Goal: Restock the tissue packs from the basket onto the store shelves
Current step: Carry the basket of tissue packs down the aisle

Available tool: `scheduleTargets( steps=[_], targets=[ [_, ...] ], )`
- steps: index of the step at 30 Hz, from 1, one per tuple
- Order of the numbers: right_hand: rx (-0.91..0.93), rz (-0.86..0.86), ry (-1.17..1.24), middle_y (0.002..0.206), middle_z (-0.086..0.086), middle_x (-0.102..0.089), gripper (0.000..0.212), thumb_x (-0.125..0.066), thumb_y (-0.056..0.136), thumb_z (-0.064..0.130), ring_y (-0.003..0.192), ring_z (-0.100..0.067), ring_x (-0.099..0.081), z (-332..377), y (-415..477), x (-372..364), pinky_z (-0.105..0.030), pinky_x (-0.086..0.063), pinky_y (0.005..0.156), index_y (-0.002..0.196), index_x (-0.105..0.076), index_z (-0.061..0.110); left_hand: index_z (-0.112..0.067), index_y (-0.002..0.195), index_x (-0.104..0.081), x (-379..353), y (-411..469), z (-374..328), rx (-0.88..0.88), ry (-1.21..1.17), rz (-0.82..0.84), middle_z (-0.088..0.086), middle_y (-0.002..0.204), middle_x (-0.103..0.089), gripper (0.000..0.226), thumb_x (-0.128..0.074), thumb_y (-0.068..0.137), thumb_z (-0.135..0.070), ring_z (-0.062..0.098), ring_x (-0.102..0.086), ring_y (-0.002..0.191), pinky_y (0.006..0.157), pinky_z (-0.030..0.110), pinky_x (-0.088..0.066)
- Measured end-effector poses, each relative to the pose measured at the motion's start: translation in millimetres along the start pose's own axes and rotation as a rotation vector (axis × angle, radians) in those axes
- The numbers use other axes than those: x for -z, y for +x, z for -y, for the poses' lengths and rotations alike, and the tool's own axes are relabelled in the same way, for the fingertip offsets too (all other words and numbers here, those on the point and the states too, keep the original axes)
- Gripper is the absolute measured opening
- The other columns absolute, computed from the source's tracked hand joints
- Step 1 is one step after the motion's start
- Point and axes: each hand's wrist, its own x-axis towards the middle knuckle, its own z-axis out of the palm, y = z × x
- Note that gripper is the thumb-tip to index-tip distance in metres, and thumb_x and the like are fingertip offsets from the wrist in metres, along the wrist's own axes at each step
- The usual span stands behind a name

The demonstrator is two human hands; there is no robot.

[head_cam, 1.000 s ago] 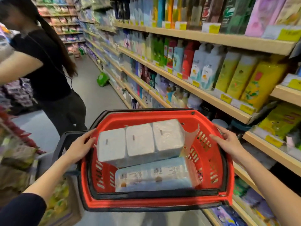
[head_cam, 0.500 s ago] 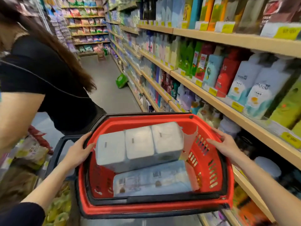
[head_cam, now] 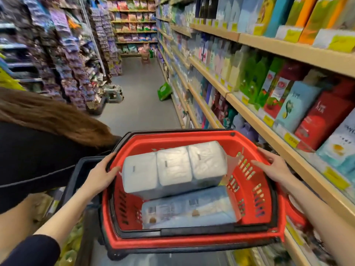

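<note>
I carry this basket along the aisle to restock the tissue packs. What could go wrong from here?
1. The white tissue pack lies tilted on the blue pack; it might slide out if the basket tips.
2. Another person stands close on the left; the basket may bump them.
3. A green pack lies on the floor ahead, a possible trip.

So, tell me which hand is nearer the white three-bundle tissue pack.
Left. The left hand grips the red plastic basket's rim beside the white tissue pack; the right hand holds the opposite rim, apart from it.
</note>
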Motion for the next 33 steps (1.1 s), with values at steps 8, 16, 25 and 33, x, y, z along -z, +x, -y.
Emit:
scheduleTargets(
  steps=[8, 16, 25, 33],
  targets=[
    [0.027, -0.011, 0.012, 0.126, -0.017, -0.058, 0.057, -0.069, 0.080, 0.005, 0.093, -0.019, -0.054, 23, 86, -23, -0.001, -0.043, 0.059, 0.132, -0.049, 0.006, -0.023, 0.142, -0.036, 0, 74, -2, 0.026, -0.026, -0.006, 0.009, 0.144, -0.044, 0.057, -0.056, 0.089, -0.023, 0.027, -0.041, 0.132, 0.106, 0.037, -0.031],
    [0.041, 0.002, 0.080, 0.115, -0.006, -0.058, 0.058, -0.069, 0.080, 0.010, 0.077, -0.006, -0.055, 50, 165, -51, -0.007, -0.047, 0.056, 0.134, -0.047, 0.010, -0.019, 0.143, -0.034, 8, 161, -12, 0.021, -0.004, -0.007, 0.009, 0.146, -0.040, 0.056, -0.055, 0.091, -0.020, 0.028, -0.039, 0.134, 0.108, 0.039, -0.030],
    [0.109, 0.125, 0.026, 0.126, -0.010, -0.058, 0.062, -0.071, 0.079, 0.013, 0.099, -0.013, -0.055, 65, 310, -106, -0.023, -0.039, 0.084, 0.136, -0.046, 0.011, -0.020, 0.143, -0.034, 4, 284, -7, 0.093, -0.012, -0.024, 0.008, 0.146, -0.041, 0.059, -0.057, 0.090, -0.025, 0.027, -0.038, 0.134, 0.109, 0.041, -0.030],
    [0.160, 0.184, 0.013, 0.128, -0.010, -0.056, 0.060, -0.071, 0.078, 0.011, 0.104, -0.011, -0.052, 100, 445, -157, -0.019, -0.038, 0.086, 0.134, -0.048, 0.006, -0.025, 0.143, -0.032, 6, 386, -11, 0.167, -0.031, -0.093, 0.008, 0.147, -0.039, 0.059, -0.057, 0.090, -0.026, 0.028, -0.036, 0.135, 0.109, 0.044, -0.031]
  ],
)
